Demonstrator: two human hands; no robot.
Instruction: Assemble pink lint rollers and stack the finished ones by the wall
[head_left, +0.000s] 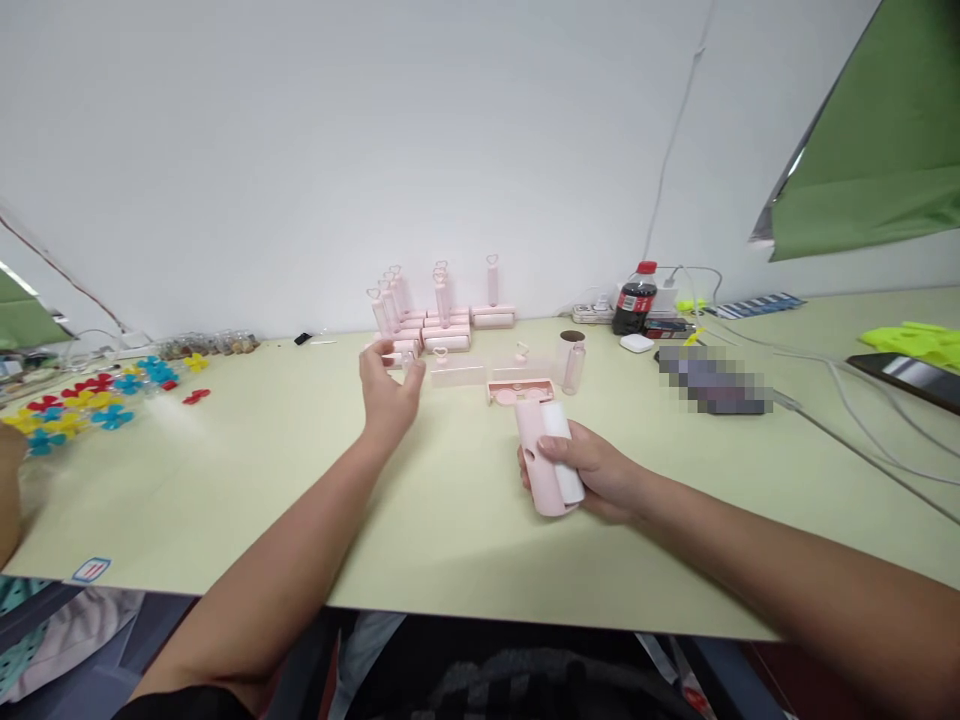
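My right hand (600, 465) is wrapped round a pink and white cylindrical case (544, 460), held tilted above the table with the thumb across its front. My left hand (390, 390) is raised, thumb and fingers apart and curved, beside a clear pinkish box with a heart-shaped loop (459, 373). Between that hand's fingertips a pale translucent piece shows; I cannot tell if it is touched. An opened pink case (520, 393) with round pink parts inside lies just beyond the held case. A clear pink tube (574, 366) stands to its right.
Pink cases (446, 340) with upright heart-topped tubes stand by the wall. Coloured flower-shaped pieces (112, 415) lie at left, near another person's arm (9, 490). A cola bottle (635, 300), a pixelated dark object (709, 385) and white cables (847, 400) are at right.
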